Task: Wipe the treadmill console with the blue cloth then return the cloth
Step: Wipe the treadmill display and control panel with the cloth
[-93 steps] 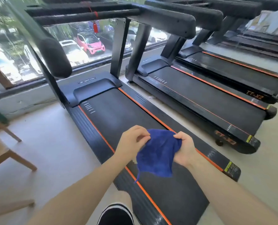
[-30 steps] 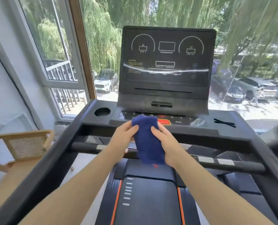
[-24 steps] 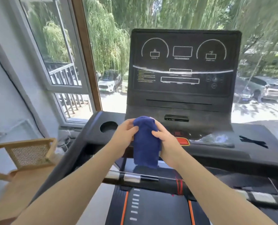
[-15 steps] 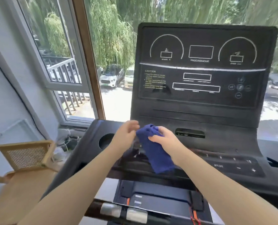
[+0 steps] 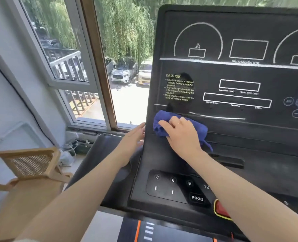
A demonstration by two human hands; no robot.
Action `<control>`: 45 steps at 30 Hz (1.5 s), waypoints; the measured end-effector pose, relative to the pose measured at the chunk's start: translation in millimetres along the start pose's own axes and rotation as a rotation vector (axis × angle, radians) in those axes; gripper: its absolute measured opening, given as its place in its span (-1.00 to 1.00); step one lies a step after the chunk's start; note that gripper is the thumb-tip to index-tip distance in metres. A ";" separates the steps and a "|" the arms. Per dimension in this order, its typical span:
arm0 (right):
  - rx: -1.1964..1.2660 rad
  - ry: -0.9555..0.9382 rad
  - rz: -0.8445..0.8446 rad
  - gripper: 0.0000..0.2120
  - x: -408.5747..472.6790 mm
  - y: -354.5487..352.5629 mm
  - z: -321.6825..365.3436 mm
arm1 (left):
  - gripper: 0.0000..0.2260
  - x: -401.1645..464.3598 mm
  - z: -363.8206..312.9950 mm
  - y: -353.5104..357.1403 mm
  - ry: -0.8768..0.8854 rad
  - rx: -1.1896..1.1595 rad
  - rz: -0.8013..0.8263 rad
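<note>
The treadmill console [image 5: 235, 75] fills the right half of the view, a black upright panel with white gauge outlines and a CAUTION label. The blue cloth [image 5: 163, 115] is bunched against the panel's lower left corner, just under that label. My right hand [image 5: 181, 135] lies over the cloth with its fingers curled on it, pressing it to the panel. My left hand [image 5: 132, 138] is flat with straight fingers at the console's left edge and holds nothing.
Below the panel is a keypad [image 5: 172, 186] with number keys and a PROG key, and a red stop button [image 5: 220, 209] beside my right forearm. A wooden cane-backed chair [image 5: 28, 165] stands at the left. A window [image 5: 123, 67] is behind the console.
I came from beside the treadmill deck up to the console. My left hand let go of the cloth and moved to the console's edge. My right hand carried the cloth up onto the display panel.
</note>
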State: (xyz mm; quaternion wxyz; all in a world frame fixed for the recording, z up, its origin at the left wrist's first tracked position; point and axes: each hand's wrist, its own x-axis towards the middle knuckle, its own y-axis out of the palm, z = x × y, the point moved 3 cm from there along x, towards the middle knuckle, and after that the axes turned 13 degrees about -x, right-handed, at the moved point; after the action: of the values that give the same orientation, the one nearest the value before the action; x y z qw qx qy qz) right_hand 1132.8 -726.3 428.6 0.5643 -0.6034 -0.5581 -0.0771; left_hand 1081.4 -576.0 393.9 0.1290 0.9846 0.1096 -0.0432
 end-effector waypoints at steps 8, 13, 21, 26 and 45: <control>0.292 -0.284 0.374 -0.65 -20.7 15.9 56.3 | -0.67 10.5 16.7 -17.6 0.009 -0.014 0.127; 0.312 -0.416 0.519 -0.62 -30.1 4.5 65.8 | -0.66 16.3 20.7 -21.5 0.031 0.061 0.171; -0.121 -0.450 0.026 -0.58 0.5 16.1 26.4 | -0.70 24.9 -2.2 -19.0 0.102 0.004 0.179; -0.276 -0.045 -0.161 -0.58 44.4 18.9 -2.4 | -0.56 34.5 -17.6 -12.9 0.155 0.053 0.234; -0.255 0.063 -0.175 -0.49 91.3 16.7 -32.3 | -0.37 44.5 -21.8 -11.6 0.185 0.281 0.326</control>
State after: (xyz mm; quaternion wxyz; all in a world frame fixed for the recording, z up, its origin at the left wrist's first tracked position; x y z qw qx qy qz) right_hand 1196.1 -693.2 496.0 0.4914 -0.6167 -0.5762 -0.2149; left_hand 1123.3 -550.2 407.0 -0.0144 0.9974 -0.0467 0.0537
